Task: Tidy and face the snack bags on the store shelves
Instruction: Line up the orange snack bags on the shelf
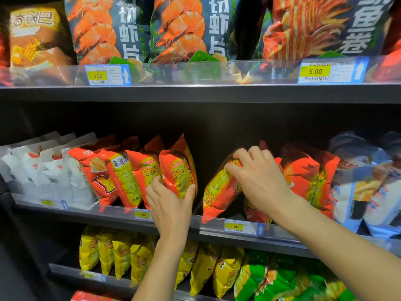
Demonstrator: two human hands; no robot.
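Observation:
On the middle shelf (195, 222) stand several orange-and-yellow snack bags. My left hand (169, 203) grips the lower part of one upright orange bag (180, 170) at the right end of the left group. My right hand (258, 177) holds the top of another orange bag (219, 192), which leans to the right across a dark gap in the row. More orange bags (308, 177) stand behind my right hand, partly hidden by it.
White bags (43, 172) fill the shelf's left end and blue-white bags (368, 183) its right end. Large shrimp-chip bags (180, 29) stand on the shelf above, behind a clear lip with price tags (108, 74). Yellow bags (121, 255) and green bags (271, 279) sit below.

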